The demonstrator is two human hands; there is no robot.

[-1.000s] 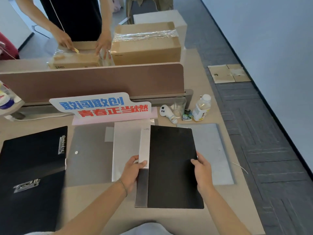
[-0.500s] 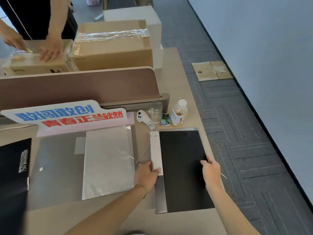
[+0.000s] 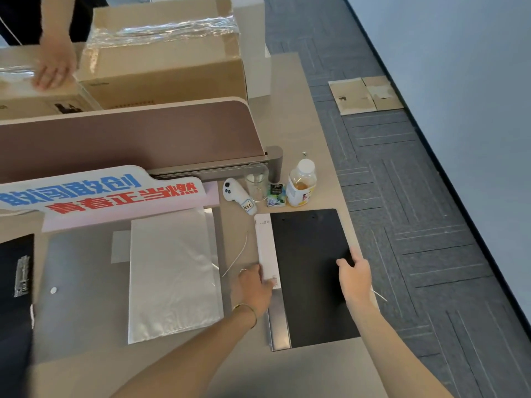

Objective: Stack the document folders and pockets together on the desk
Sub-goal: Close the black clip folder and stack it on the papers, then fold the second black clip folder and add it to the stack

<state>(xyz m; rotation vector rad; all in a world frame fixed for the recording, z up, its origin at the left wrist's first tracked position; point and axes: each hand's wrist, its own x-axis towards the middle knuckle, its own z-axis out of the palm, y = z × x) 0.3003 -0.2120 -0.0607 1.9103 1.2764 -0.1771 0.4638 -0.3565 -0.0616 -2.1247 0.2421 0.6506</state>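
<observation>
Black folder (image 3: pixel 310 271), white-labelled spine

Black binder (image 3: pixel 14 288): cut off by the left edge, only its right strip and metal clip showed.
Slogan sign (image 3: pixel 97 193): its left end ran out of view.
Left hand (image 3: pixel 255 285): its fingers (image 3: pixel 265 282) lay at the black folder (image 3: pixel 310 274)'s white spine label, the tips hard to make out.
Spine label print: too small to read.
Grey pocket (image 3: pixel 80 285): partly covered by the clear pocket (image 3: pixel 172 274) lying on it.
Person across the desk (image 3: pixel 301 110): only one blurred hand (image 3: pixel 53 68) and a forearm showed; the rest was cut off at the top.
Small packet (image 3: pixel 276 195) by the bottle (image 3: pixel 300 183): its print was unreadable.
</observation>
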